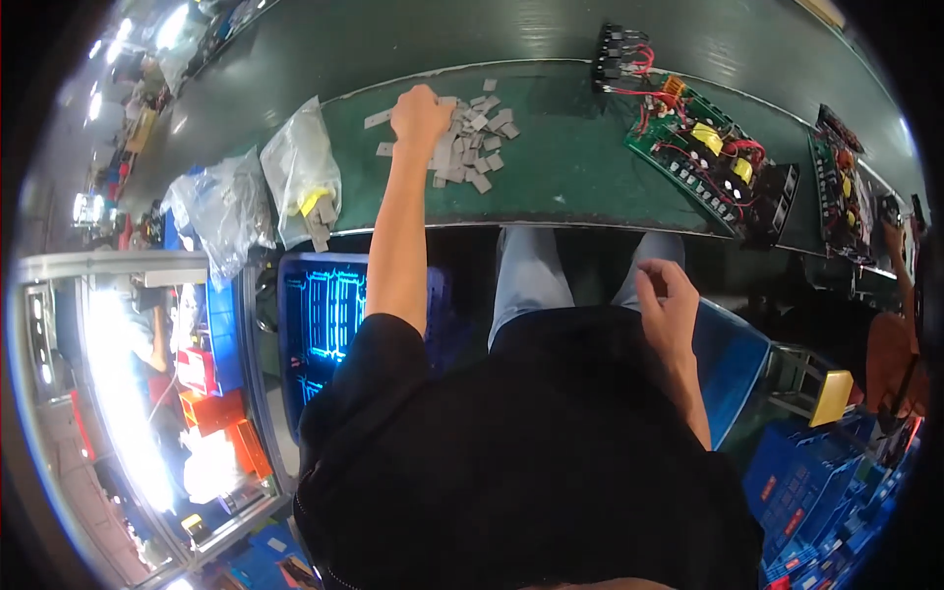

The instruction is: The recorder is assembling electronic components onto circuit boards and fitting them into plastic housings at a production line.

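My left hand (421,118) is stretched out over the green bench mat (560,182), its fingers curled closed at the left edge of a heap of small flat grey pads (472,147). What lies inside those fingers, if anything, is hidden. A few loose grey pads (378,119) lie to the left of that hand. Above my right knee hovers my right hand (673,303), loosely curled, with a gap between thumb and fingers and nothing visible in it.
On the bench's right lies a green circuit board (703,147) with red wires and black connectors (621,57). Another board (844,187) sits farther right, near another person's arm (903,270). Clear plastic bags (303,167) hang at the left edge, above a blue bin (324,329).
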The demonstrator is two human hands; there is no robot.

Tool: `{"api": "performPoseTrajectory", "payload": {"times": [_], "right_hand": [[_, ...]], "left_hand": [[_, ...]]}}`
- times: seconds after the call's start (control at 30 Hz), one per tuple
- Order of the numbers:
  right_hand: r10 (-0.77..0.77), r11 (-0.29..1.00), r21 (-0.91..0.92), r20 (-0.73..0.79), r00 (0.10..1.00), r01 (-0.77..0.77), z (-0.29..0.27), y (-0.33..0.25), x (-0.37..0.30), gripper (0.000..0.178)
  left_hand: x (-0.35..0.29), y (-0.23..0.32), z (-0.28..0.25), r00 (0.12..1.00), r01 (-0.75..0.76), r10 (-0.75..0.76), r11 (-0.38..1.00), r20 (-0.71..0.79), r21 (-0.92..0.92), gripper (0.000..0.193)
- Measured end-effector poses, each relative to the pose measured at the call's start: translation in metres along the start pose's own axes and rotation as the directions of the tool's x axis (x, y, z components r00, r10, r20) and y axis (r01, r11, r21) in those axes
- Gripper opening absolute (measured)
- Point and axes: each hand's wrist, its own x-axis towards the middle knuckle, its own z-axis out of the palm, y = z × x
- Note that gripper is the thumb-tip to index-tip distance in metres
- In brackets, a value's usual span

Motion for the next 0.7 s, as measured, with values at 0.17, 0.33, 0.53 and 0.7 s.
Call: {"api": "performPoseTrajectory", "payload": {"times": [0.17,0.33,0.53,0.7], "right_hand": [[0.203,0.975,0.099,-0.016,0.979,-0.2,-0.017,0.028,-0.011,0.017],[0.231,0.966,0.119,0.003,0.973,-0.23,-0.031,0.049,-0.006,0.018],[0.177,0.981,0.077,0.023,0.984,-0.178,-0.054,0.063,0.003,0.017],[0.164,0.984,0.065,0.043,0.985,-0.167,-0.066,0.066,0.006,0.016]], "left_hand": [[0.003,0.01,-0.006,0.995,-0.038,0.04,0.999,-0.095,0.019,0.017],[-0.013,0.012,-0.005,0.972,-0.06,0.079,0.994,-0.221,0.09,0.018],[-0.022,0.012,-0.022,0.912,-0.034,0.004,0.997,-0.411,-0.065,0.019],[-0.007,-0.004,-0.053,0.868,-0.059,-0.19,0.878,-0.459,-0.475,0.023]]}}
